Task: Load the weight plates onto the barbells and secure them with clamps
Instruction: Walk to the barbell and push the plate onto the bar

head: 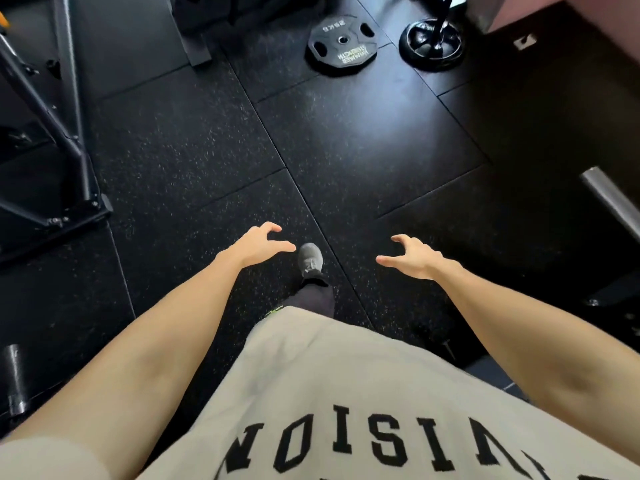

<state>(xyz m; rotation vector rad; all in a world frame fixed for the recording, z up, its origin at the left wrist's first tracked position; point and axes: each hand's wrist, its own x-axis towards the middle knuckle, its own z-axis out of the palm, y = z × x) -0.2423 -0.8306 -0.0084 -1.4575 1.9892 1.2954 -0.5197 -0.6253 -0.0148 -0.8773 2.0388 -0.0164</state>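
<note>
Hands: left hand [258,242] and right hand [414,255] hung empty, fingers loosely curled. Weight plate [341,46], marked possibly 25 kg, lay flat on the floor [346,140].

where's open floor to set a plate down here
The widest bare matting lies between the hands and the weight plate, bordered left by the rack frame. The far side is crowded: plate, round base, rack feet.

Black weight plate [341,46] flat on floor, far ahead
</note>
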